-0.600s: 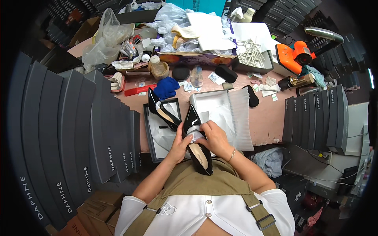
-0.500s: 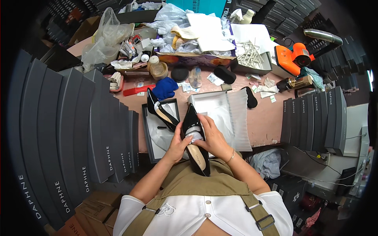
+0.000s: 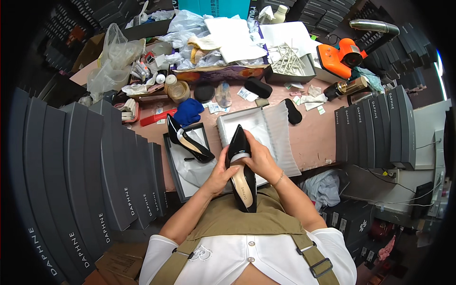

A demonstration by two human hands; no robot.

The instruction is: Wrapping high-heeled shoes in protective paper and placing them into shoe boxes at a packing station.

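Shoe (image 3: pixel 242 176), a black pointed pump with a tan insole, is sitting over the person's lap at the table (image 3: pixel 313 137) edge, toe aiming away, and white paper is bunching up in its mouth so the inside is pretty much hidden. Its mate (image 3: pixel 188 141) is lying in the open box (image 3: pixel 172 164) just left, a white tray (image 3: pixel 278 133) is sitting behind, and grey box stacks (image 3: pixel 90 166) are crowding both sides. Left hand (image 3: pixel 219 173) is curling around the shoe's left edge, right hand (image 3: pixel 257 159) is gripping the right side, fingers pressing at the paper.
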